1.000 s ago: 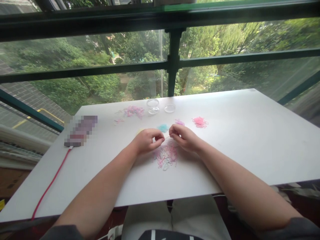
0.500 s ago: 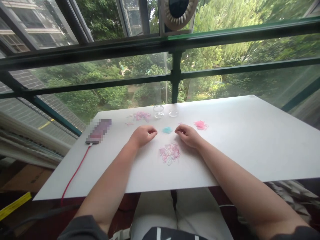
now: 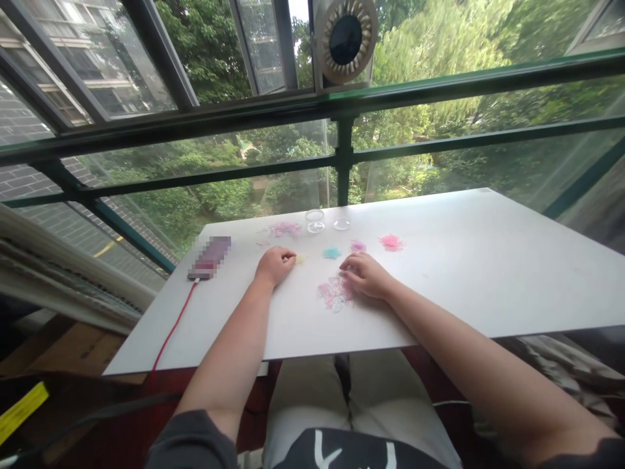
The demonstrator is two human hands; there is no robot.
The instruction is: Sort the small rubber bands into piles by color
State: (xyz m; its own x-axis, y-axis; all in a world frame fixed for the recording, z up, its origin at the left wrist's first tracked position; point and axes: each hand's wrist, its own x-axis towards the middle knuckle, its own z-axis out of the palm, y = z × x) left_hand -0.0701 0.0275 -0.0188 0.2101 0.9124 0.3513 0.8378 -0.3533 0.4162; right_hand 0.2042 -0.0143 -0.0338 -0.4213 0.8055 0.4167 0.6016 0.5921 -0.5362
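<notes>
My left hand [image 3: 276, 266] rests on the white table [image 3: 469, 280] with its fingers curled into a pinch; whatever they hold, if anything, is too small to make out. Right at its fingertips lies a small pale yellow pile [image 3: 301, 259]. My right hand [image 3: 369, 275] hovers at the right edge of a loose mixed pile of pink and whitish thin bands [image 3: 334, 295], thumb and fingers slightly apart with nothing visible between them. Between the hands and a little farther back are a teal pile [image 3: 332, 253] and a purple pile [image 3: 358, 246].
Farther right lies a bright pink pile [image 3: 391, 243]. Toward the back stand a clear round container [image 3: 315, 221] and a shallow clear dish [image 3: 342, 223], beside a pink-purple pile [image 3: 285, 228]. A phone [image 3: 209, 258] with a red cable [image 3: 176, 324] lies at left. Window rails edge the far side.
My right hand has come nearer to me, to the mixed pile, and its fingers have parted. My left hand has shifted slightly left, showing the yellow pile. The view has tilted up a little.
</notes>
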